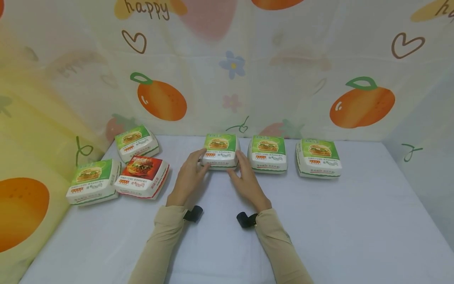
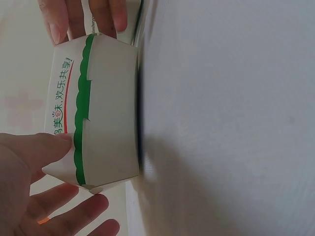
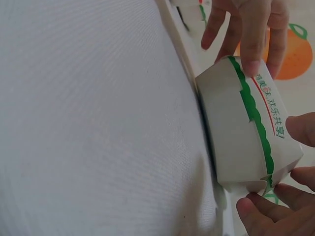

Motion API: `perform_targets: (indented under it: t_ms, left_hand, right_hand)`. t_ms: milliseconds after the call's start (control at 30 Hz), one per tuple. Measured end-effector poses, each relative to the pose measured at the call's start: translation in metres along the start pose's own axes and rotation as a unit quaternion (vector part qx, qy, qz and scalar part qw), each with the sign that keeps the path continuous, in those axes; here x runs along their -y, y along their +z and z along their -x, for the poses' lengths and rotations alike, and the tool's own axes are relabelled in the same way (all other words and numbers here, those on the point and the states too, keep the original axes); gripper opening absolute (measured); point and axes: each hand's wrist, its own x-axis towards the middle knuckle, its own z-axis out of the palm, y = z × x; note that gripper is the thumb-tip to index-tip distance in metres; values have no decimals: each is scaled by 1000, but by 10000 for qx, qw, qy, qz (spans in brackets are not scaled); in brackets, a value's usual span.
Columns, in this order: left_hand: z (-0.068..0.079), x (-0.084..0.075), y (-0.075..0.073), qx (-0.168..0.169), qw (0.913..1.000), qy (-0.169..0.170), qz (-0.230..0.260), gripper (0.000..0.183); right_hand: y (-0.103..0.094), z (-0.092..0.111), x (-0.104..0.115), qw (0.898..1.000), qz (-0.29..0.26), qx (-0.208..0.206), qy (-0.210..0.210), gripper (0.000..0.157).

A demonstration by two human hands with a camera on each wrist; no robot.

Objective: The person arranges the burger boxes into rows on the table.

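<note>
A green-and-white burger box (image 1: pixel 220 152) sits at the back of the white table, between the two hands. My left hand (image 1: pixel 189 175) holds its left side, the thumb (image 2: pixel 54 147) lying on the printed front and the other fingers along the side. From the right, my right hand (image 1: pixel 248 181) holds the opposite side, its fingers (image 3: pixel 290 196) at the side and its thumb near the front. The box's printed front (image 3: pixel 268 101) and green scalloped edge show in both wrist views. Its far side is hidden there.
Two more green burger boxes (image 1: pixel 268 154) (image 1: pixel 319 158) stand to the right along the back. At left are green boxes (image 1: pixel 136 142) (image 1: pixel 93 182) and a red-topped burger box (image 1: pixel 142 177), close together. A fruit-patterned cloth (image 1: pixel 255 90) hangs behind the table (image 1: pixel 319 228).
</note>
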Motion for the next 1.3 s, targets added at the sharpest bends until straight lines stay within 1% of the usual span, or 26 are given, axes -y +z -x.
perform_targets:
  t_ms: [233, 467, 567, 833, 1033, 1133, 1300]
  left_hand:
    - [1, -2, -1, -1, 10000, -5, 12, 53]
    - [2, -2, -2, 16, 10000, 6, -38, 53]
    - [2, -3, -4, -50, 9999, 83, -62, 53]
    - [2, -7, -14, -120, 9997, 183, -110, 54]
    - [2, -14, -24, -144, 9996, 103, -201, 54]
    - [2, -19, -29, -151, 9997, 77, -153, 53]
    - [6, -22, -37, -245, 9996, 125, -119, 52]
  right_hand:
    - [-1, 0, 1, 10000, -18, -28, 22, 69]
    - [-2, 0, 3, 9999, -61, -62, -71, 70]
    - [-4, 1, 5, 10000, -15, -50, -64, 70]
    - [-13, 3, 14, 9999, -26, 85, -85, 70]
    - [-19, 5, 25, 9998, 20, 165, -147, 67]
    - [-22, 7, 28, 9998, 71, 118, -141, 65]
    - [-22, 8, 32, 9995, 60, 14, -321, 61]
